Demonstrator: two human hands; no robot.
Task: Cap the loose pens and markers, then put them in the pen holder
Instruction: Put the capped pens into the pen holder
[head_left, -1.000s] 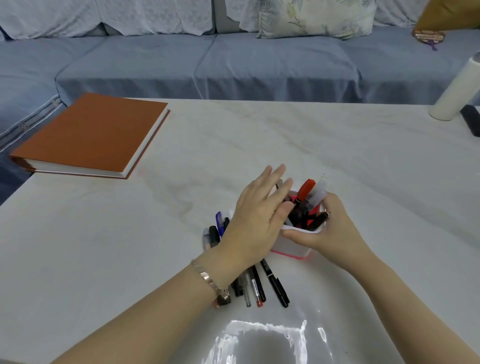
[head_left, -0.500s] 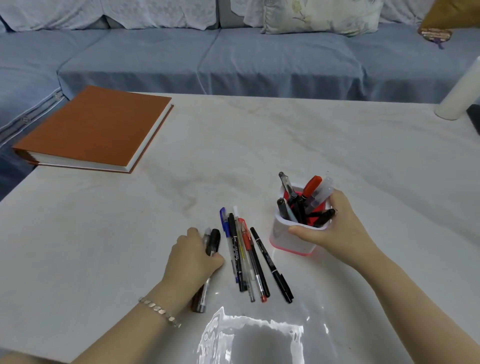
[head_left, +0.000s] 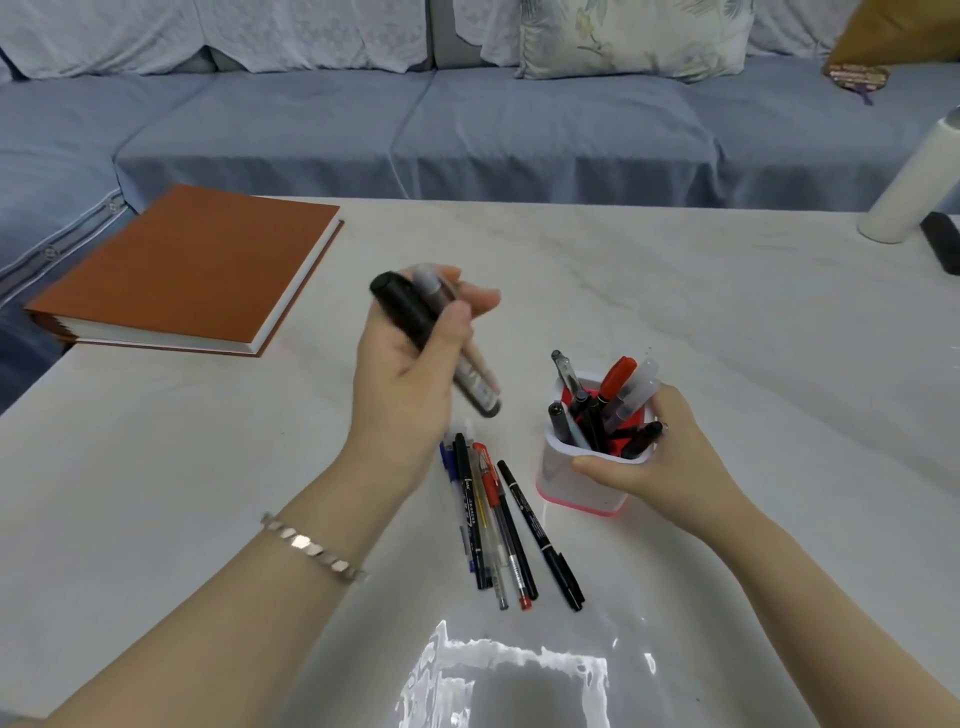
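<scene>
Leftmost, far: book on table. Left hand raised above table, fingers clamped on two markers. Near, just below: loose pens lying side by side. Right: holder, upright, pens inside, right hand wrapped around it.

The desk looks like pale veined marble, polished smooth enough to throw a bright glare near its front edge. The pen holder is glossy white plastic with a pink base. The loose pens have shiny plastic barrels, some clear. The book wears a matt, finely textured orange-brown cover over white paper edges. The sofa is soft blue woven cloth. The bracelet gleams like metal.
</scene>
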